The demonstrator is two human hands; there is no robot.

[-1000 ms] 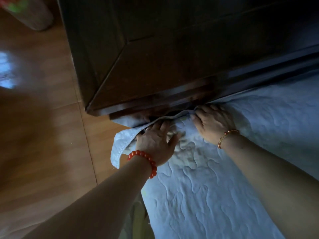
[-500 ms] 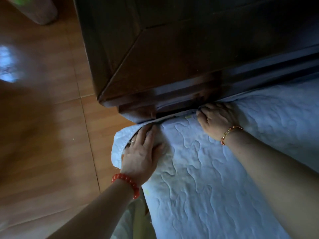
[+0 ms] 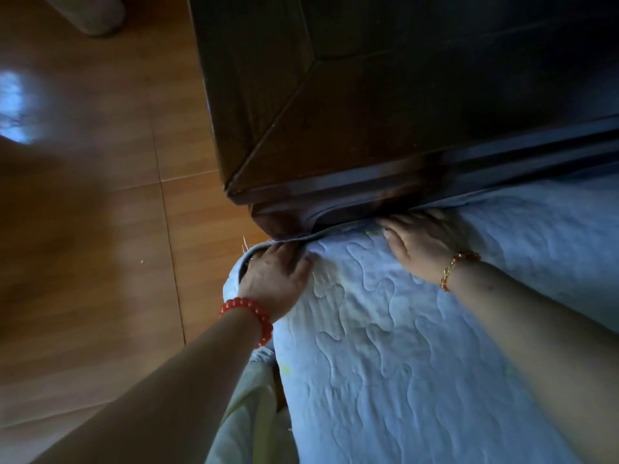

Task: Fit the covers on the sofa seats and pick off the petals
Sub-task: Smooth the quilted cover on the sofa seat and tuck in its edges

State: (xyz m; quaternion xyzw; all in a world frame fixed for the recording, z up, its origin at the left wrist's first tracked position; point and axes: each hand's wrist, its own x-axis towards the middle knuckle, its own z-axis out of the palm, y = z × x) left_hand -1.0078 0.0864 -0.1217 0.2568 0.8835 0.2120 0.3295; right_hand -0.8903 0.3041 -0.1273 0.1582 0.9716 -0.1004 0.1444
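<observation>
A pale blue quilted cover (image 3: pixel 385 346) lies over the sofa seat, its far edge meeting the dark wooden armrest (image 3: pixel 385 112). My left hand (image 3: pixel 273 276), with a red bead bracelet on the wrist, sits at the cover's front-left corner, fingers curled over the corner edge beside the armrest's foot. My right hand (image 3: pixel 423 241), wearing a gold and red bracelet, presses the cover's edge into the gap under the armrest; its fingertips are hidden in that gap. No petals are visible.
Glossy orange-brown floor tiles (image 3: pixel 100 229) spread to the left of the sofa. A blurred round object (image 3: pixel 90 11) stands at the top left. Pale green fabric (image 3: pixel 248 413) hangs below the seat's front-left corner.
My left hand has slid from the top of the cover to its front-left corner. The loose flap at that corner has been pulled tighter. My right hand stays at the gap.
</observation>
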